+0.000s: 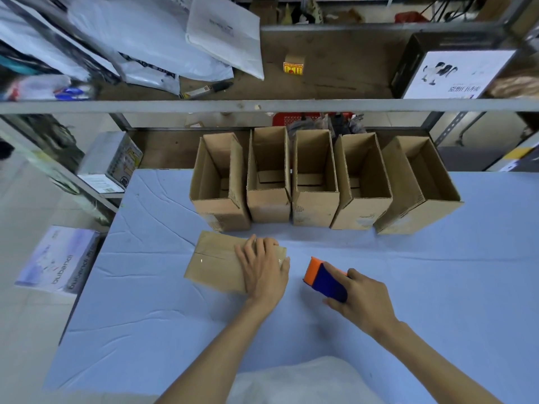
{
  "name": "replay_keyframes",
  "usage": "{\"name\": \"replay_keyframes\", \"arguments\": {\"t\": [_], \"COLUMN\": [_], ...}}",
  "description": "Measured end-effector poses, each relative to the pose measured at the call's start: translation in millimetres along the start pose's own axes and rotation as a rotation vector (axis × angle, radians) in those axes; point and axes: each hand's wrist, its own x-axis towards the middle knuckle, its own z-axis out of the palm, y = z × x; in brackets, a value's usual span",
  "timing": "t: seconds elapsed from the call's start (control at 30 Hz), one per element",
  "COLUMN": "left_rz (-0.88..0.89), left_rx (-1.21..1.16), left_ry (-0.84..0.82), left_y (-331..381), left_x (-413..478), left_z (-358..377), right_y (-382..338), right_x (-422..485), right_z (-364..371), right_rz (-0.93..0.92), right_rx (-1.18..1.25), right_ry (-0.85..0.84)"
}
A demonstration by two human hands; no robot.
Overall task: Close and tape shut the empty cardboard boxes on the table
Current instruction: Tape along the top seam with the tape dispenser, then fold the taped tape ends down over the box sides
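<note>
The left hand lies flat, fingers straight, on the right end of the closed box. The right hand grips the dispenser just right of that box. It would be best to rub the tape end firmly over the edge before taking one of the open boxes standing behind it.

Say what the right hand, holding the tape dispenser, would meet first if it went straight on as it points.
Likely the left hand resting on the closed box; the right hand aims its tape dispenser toward it, depth unclear.
</note>
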Motion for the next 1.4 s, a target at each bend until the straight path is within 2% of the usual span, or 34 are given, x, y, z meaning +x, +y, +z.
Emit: {"name": "replay_keyframes", "arguments": {"t": [0.07,0.17,0.27,0.37,0.5,0.7,0.9,0.97,1.1,1.23,1.3,1.4], "left_rz": [0.013,0.013,0.149,0.193,0.207,0.122,0.027,0.015,-0.028,0.045,-0.001,-0.125], "left_rx": [-0.103,-0.3,-0.318,-0.209,-0.128,-0.202,-0.038,-0.03,-0.207,-0.05,-0.05,-0.016], "left_ry": [-0.038,-0.217,-0.371,-0.452,-0.409,-0.173,-0.139,-0.164,-0.399,-0.448,-0.501,-0.478], "left_y": [-4,-15,-43,-65,-63,-66,-50,-47,-50,-50,-51,-48], "left_x": [4,17,32,33,25,7,-15,-19,-16,-13,-12,-11], "left_z": [-4,-24,-48,-66,-78,-73,-67,-63,-54,-49,-45,-42], "right_y": [-1,0,0,0,-4,-9,-15,-16,-14,-11,-10,-6], "right_x": [0,0,-1,-1,-2,-1,-3,-5,-6,-11,-14,-19], "right_z": [-2,-8,-12,-13,-14,-11,-8,-8,-10,-11,-10,-6], "right_rz": [0.014,0.061,0.082,0.095,0.09,0.049,0.045,0.044,0.059,0.055,0.065,0.062], "right_rx": [0.018,0.032,0.027,0.029,0.019,0.04,0.074,0.09,0.139,0.118,0.16,0.188], "right_ry": [0.014,0.016,-0.023,-0.048,-0.052,-0.002,0.08,0.093,0.151,0.158,0.153,0.165]}}
